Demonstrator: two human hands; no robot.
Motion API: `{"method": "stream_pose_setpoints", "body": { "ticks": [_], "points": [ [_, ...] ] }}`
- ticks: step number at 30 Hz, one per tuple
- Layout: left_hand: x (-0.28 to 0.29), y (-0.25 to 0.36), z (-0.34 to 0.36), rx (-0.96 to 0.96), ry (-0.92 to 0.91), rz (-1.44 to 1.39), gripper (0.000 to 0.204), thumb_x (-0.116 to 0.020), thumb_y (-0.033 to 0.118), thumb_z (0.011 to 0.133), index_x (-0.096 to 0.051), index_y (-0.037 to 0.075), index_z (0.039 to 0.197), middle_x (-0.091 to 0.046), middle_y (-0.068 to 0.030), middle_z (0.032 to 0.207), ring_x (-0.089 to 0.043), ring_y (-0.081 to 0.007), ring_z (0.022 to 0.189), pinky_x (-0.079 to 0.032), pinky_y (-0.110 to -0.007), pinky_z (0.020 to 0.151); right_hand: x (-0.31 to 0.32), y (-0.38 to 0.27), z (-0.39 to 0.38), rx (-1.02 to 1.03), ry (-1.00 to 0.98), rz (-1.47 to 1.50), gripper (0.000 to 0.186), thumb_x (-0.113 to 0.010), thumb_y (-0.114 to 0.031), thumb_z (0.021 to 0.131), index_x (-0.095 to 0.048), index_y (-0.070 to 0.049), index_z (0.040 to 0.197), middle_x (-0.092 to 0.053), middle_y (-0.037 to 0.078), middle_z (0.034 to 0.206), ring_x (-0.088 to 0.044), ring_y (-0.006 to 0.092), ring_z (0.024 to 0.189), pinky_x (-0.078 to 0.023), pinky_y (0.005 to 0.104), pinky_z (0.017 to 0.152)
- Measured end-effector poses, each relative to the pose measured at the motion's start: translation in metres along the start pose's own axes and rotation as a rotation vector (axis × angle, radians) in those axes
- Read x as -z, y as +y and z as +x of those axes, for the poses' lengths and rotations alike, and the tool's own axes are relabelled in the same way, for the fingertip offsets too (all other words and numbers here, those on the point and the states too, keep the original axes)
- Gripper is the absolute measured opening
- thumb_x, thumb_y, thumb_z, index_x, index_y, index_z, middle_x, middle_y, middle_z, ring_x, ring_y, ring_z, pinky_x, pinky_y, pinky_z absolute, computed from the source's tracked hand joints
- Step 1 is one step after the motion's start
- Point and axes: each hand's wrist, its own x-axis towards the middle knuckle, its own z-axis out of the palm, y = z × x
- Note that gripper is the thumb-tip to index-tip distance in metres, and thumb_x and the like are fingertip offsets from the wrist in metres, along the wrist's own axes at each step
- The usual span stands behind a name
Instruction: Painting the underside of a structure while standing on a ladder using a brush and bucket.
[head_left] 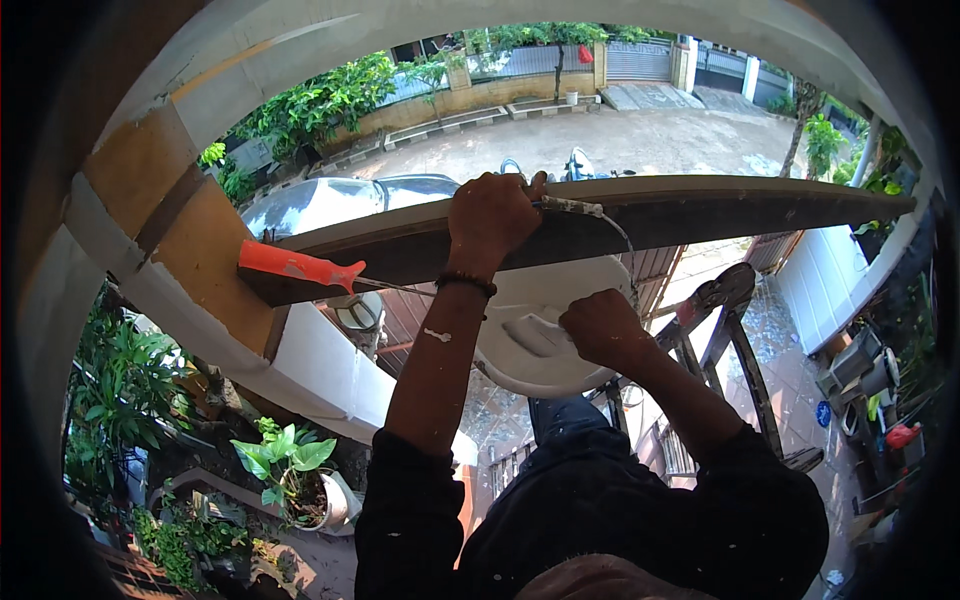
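My left hand [492, 225] is closed at the edge of a long dark beam [700, 212]. Its fingers wrap the end of a white-smeared grip on the wire handle [572, 206] of a white bucket [520, 372]. That bucket hangs below the beam, its inside coated white. Over its right part, my right hand [605, 328] is closed with the thumb side toward a darker hollow in the white; what its fingers hold is hidden. To the left, a tool with an orange handle [300, 265] lies across the beam. Its thin metal rod passes behind my left forearm, hiding its far end.
A paint-spotted ladder [745, 345] stands to the right, above a tiled floor. At lower left are a potted plant [318, 500] and greenery. An ochre and white column [215, 265] rises at left. Beyond the beam are a parked car [320, 205] and a road.
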Motion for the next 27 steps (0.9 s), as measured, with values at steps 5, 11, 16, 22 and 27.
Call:
{"method": "stream_pose_setpoints", "body": {
  "ticks": [5, 11, 16, 22, 27],
  "points": [
    [-0.003, 0.000, -0.001, -0.021, 0.047, 0.036, 0.055, -0.048, 0.049, 0.100, -0.075, 0.005, 0.083, -0.071, -0.0204, 0.077, -0.072, -0.0360, 0.079, -0.056, -0.044, 0.077, 0.005, 0.005, -0.004, 0.044, -0.015, -0.004, 0.007, -0.070, -0.009, 0.073, -0.076, -0.007, 0.076, -0.072, 0.013, 0.076, -0.072, 0.0276, 0.074, -0.055, 0.0393, 0.068],
    [0.001, -0.003, 0.001, 0.028, -0.020, -0.021, 0.048, -0.050, 0.047, 0.100, -0.076, 0.009, 0.085, -0.070, -0.0217, 0.078, -0.070, -0.0380, 0.078, -0.056, -0.047, 0.075, 0.035, 0.009, -0.006, 0.059, 0.013, -0.046, 0.007, -0.070, -0.009, 0.074, -0.076, -0.007, 0.077, -0.072, 0.012, 0.075, -0.073, 0.0266, 0.073, -0.056, 0.0384, 0.065],
    [0.000, -0.001, 0.002, -0.042, 0.029, 0.082, 0.050, -0.050, 0.048, 0.099, -0.076, 0.008, 0.085, -0.070, -0.0207, 0.079, -0.070, -0.0380, 0.082, -0.055, -0.047, 0.077, 0.006, 0.010, -0.002, 0.061, 0.035, 0.000, 0.008, -0.069, -0.011, 0.076, -0.076, -0.007, 0.078, -0.073, 0.013, 0.077, -0.073, 0.0264, 0.076, -0.056, 0.0391, 0.068],
    [-0.005, -0.008, 0.001, -0.004, 0.024, -0.001, 0.056, -0.047, 0.048, 0.100, -0.075, 0.004, 0.081, -0.071, -0.0219, 0.080, -0.071, -0.0365, 0.083, -0.056, -0.044, 0.079, 0.002, 0.016, 0.006, 0.108, -0.123, -0.099, 0.010, -0.068, -0.014, 0.077, -0.076, -0.007, 0.076, -0.073, 0.014, 0.076, -0.073, 0.0266, 0.076, -0.056, 0.0402, 0.069],
    [-0.002, 0.004, 0.000, -0.012, -0.012, -0.004, 0.055, -0.047, 0.048, 0.100, -0.075, 0.005, 0.081, -0.071, -0.0218, 0.079, -0.072, -0.0365, 0.080, -0.057, -0.044, 0.078, 0.004, 0.026, 0.001, 0.045, -0.150, -0.093, 0.010, -0.070, -0.014, 0.074, -0.075, -0.007, 0.079, -0.073, 0.015, 0.078, -0.073, 0.0291, 0.076, -0.056, 0.0403, 0.071]
  ]
}}
